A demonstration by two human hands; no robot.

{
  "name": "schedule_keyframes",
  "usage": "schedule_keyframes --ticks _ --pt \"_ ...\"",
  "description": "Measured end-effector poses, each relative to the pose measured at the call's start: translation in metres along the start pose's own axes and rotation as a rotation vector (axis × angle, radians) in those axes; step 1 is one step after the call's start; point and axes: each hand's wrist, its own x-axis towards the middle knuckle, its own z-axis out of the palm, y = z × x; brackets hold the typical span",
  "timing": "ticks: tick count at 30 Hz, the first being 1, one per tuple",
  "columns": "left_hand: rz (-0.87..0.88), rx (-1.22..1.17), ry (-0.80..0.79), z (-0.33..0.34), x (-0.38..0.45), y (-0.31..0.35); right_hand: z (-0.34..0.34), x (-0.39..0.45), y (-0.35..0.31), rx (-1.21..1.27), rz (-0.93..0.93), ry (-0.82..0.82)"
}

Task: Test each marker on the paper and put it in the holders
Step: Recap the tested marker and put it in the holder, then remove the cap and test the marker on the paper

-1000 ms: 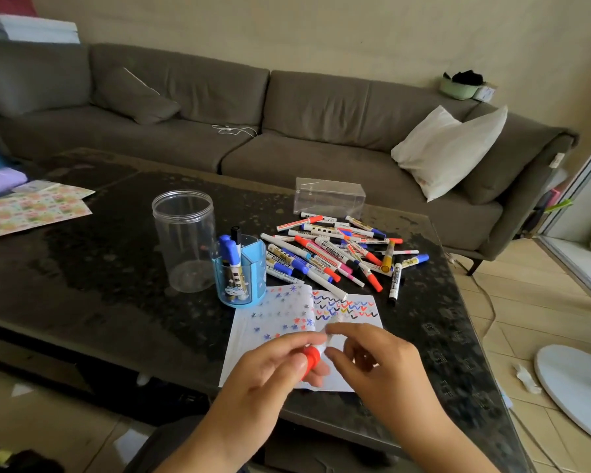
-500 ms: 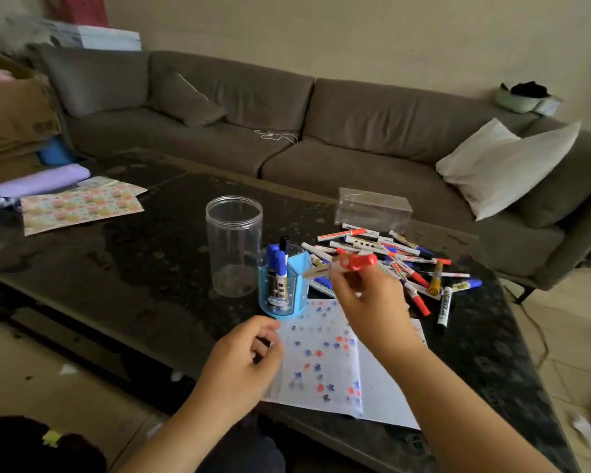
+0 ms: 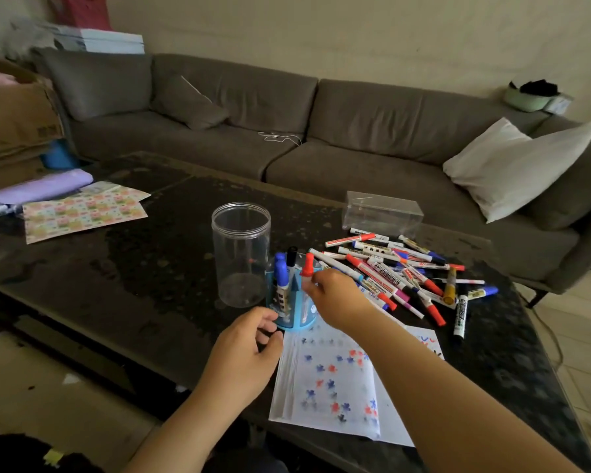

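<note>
two hands worked over a dark table (image 3: 157,268) in front of a grey sofa (image 3: 321,131). white paper (image 3: 325,387), dotted with red and blue test marks, lay at the near edge under the right forearm. a clear jar (image 3: 241,254) stood just left of a blue holder (image 3: 296,308); a clear box (image 3: 382,211) sat far right of both. a loose pile of markers (image 3: 400,271) lay to the right of the holder, still untested by the look of it. the left hand (image 3: 244,353) rested near the holder's base with fingers loosely curled, holding nothing. the right hand (image 3: 335,298) pinched the barrel of a red-capped marker (image 3: 308,264). that marker stood almost upright, cap up, its lower end apparently already inside the holder beside two blue markers and a black one. the long axis ran nearly vertical, directly above the compartment, so the coming move was judged a short straight drop and release. the right hand was the nearer one to the pile for the next pick.
</note>
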Motion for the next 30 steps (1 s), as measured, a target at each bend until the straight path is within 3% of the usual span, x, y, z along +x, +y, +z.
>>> schedule_keyframes --ticks 2,11,19,26,30 --pt "0.008 -0.011 -0.018 0.004 0.001 -0.001 0.009 0.002 0.003 -0.044 -0.020 -0.018" --pt "0.024 0.010 -0.090 0.026 0.003 -0.002 0.012 -0.030 0.044 0.182 -0.027 0.136" --pt "-0.006 0.018 -0.206 0.072 0.014 0.014 0.014 -0.045 0.137 0.030 0.306 0.187" --pt "-0.006 0.038 -0.257 0.101 0.027 0.024 0.016 -0.016 0.153 -0.179 0.338 0.190" --pt "0.010 0.043 -0.265 0.106 0.029 0.024 0.021 -0.010 0.156 -0.165 0.351 0.205"
